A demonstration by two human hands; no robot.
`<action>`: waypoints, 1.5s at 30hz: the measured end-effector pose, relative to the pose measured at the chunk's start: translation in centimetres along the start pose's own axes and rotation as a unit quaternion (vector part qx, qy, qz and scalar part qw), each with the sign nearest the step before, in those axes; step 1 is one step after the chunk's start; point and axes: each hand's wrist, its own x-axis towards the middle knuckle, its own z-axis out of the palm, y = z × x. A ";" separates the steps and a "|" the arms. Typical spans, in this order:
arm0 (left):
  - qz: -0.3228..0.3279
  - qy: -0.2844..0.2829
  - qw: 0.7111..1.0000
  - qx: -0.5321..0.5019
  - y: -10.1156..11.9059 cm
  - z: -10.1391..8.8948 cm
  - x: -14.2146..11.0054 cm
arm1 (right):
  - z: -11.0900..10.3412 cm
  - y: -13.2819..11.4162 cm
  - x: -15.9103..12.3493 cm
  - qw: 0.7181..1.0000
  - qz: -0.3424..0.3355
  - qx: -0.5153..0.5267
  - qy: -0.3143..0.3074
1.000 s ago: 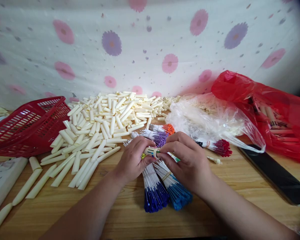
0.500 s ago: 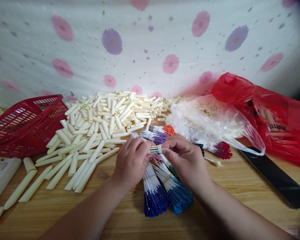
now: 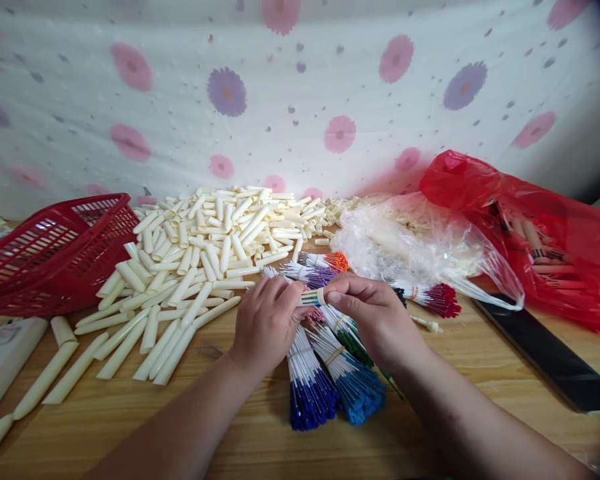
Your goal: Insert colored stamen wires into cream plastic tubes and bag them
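One slotted multicolour-pen barrel [image 3: 309, 299], likely light, stiff, slightly slick; left hand [image 3: 267, 321] grips body, right hand [image 3: 380, 319] pinches collar [image 3: 321, 296], probably safest hold.

Open wood [image 3: 300, 460] before blue bundles [image 3: 311, 393]

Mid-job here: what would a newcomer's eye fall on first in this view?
Probably the big heap of glossy cream plastic tubes left of centre, and the translucent red plastic bag at far right. In the middle, the left hand and right hand hold a small cream cylinder with coloured stripes. Below it in the picture lie bundles of thin white rods with blue tips.
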 end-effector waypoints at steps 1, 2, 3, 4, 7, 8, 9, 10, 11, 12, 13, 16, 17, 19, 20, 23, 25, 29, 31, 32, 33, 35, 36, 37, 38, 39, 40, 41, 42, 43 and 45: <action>-0.006 -0.008 0.999 -0.034 -0.1 0.2 0.0 | -0.5 -0.2 0.2 1.000 -0.015 -0.015 0.004; -0.017 -0.019 0.997 -0.075 -0.2 0.4 0.0 | -1.3 -0.5 0.3 0.998 -0.037 -0.045 0.020; -0.034 -0.032 0.992 -0.118 -0.3 0.5 0.0 | -2.2 -0.9 0.4 0.992 -0.065 -0.093 0.049; -0.056 -0.046 0.985 -0.155 -0.4 0.7 0.0 | -3.2 -1.2 0.4 0.980 -0.093 -0.156 0.080; -0.123 -0.081 0.966 -0.211 -0.3 1.2 0.0 | -6.3 -1.9 -0.5 0.918 -0.097 -0.378 0.069; -0.136 -0.092 0.962 -0.220 -0.2 1.3 0.1 | -7.1 -1.9 -1.0 0.893 -0.070 -0.443 0.023; -0.144 -0.102 0.958 -0.228 0.0 1.4 0.1 | -7.7 -1.8 -1.6 0.865 -0.035 -0.499 -0.026; -0.146 -0.109 0.954 -0.237 0.2 1.5 0.1 | -8.2 -1.6 -2.3 0.835 0.000 -0.546 -0.066; -0.145 -0.116 0.951 -0.246 0.4 1.6 0.1 | -8.5 -1.2 -2.9 0.806 0.030 -0.585 -0.089; -0.142 -0.121 0.948 -0.256 0.6 1.7 0.2 | -8.6 -0.8 -3.5 0.780 0.050 -0.616 -0.096; -0.139 -0.124 0.945 -0.267 0.8 1.8 0.2 | -8.6 -0.4 -3.9 0.760 0.063 -0.640 -0.093; -0.137 -0.125 0.934 -0.306 1.4 1.9 0.4 | -8.0 0.6 -4.8 0.715 0.083 -0.691 -0.069; -0.135 -0.129 0.929 -0.321 1.7 1.9 0.5 | -7.8 0.8 -4.9 0.701 0.086 -0.706 -0.061; -0.119 -0.139 0.920 -0.348 2.3 1.7 0.7 | -7.2 1.0 -4.8 0.675 0.091 -0.730 -0.051; -0.103 -0.147 0.916 -0.359 2.6 1.5 0.8 | -7.0 1.0 -4.7 0.665 0.091 -0.739 -0.049; -0.032 -0.179 0.913 -0.366 3.6 1.1 1.3 | -6.5 0.9 -4.5 0.646 0.081 -0.758 -0.044; 0.020 -0.212 0.918 -0.334 4.3 1.2 1.8 | -6.4 0.9 -4.4 0.643 0.074 -0.761 -0.042; 0.121 -0.272 0.922 -0.247 5.4 2.3 3.1 | -6.6 0.7 -4.3 0.652 0.083 -0.751 -0.060; 0.149 -0.286 0.920 -0.221 5.9 3.2 3.8 | -6.6 0.5 -4.2 0.655 0.086 -0.747 -0.074; 0.155 -0.292 0.920 -0.212 6.1 3.7 4.0 | -6.6 0.4 -4.1 0.656 0.085 -0.746 -0.078; 0.157 -0.295 0.920 -0.205 6.2 4.0 4.2 | -6.6 0.3 -4.1 0.658 0.084 -0.744 -0.079; 0.155 -0.299 0.920 -0.199 6.4 4.6 4.3 | -6.6 0.2 -4.0 0.660 0.083 -0.742 -0.077; 0.153 -0.298 0.921 -0.198 6.4 4.8 4.2 | -6.7 0.2 -4.0 0.661 0.084 -0.742 -0.075; 0.150 -0.296 0.922 -0.199 6.4 4.9 4.1 | -6.7 0.2 -4.0 0.662 0.085 -0.741 -0.075; 0.144 -0.293 0.923 -0.203 6.3 5.0 4.0 | -6.7 0.2 -4.0 0.663 0.087 -0.740 -0.075; 0.136 -0.290 0.924 -0.208 6.3 5.0 3.8 | -6.8 0.2 -4.0 0.663 0.089 -0.740 -0.076; 0.125 -0.287 0.925 -0.214 6.2 5.0 3.7 | -6.8 0.2 -4.0 0.663 0.091 -0.739 -0.077; 0.113 -0.286 0.926 -0.221 6.1 5.0 3.6 | -6.9 0.2 -4.1 0.662 0.093 -0.739 -0.079; 0.100 -0.287 0.925 -0.228 6.0 5.0 3.5 | -6.9 0.2 -4.1 0.662 0.095 -0.739 -0.082; 0.088 -0.292 0.924 -0.233 5.9 5.0 3.5 | -7.0 0.2 -4.1 0.661 0.096 -0.739 -0.085; 0.065 -0.301 0.921 -0.240 5.7 5.0 3.5 | -7.0 0.2 -4.2 0.662 0.095 -0.738 -0.091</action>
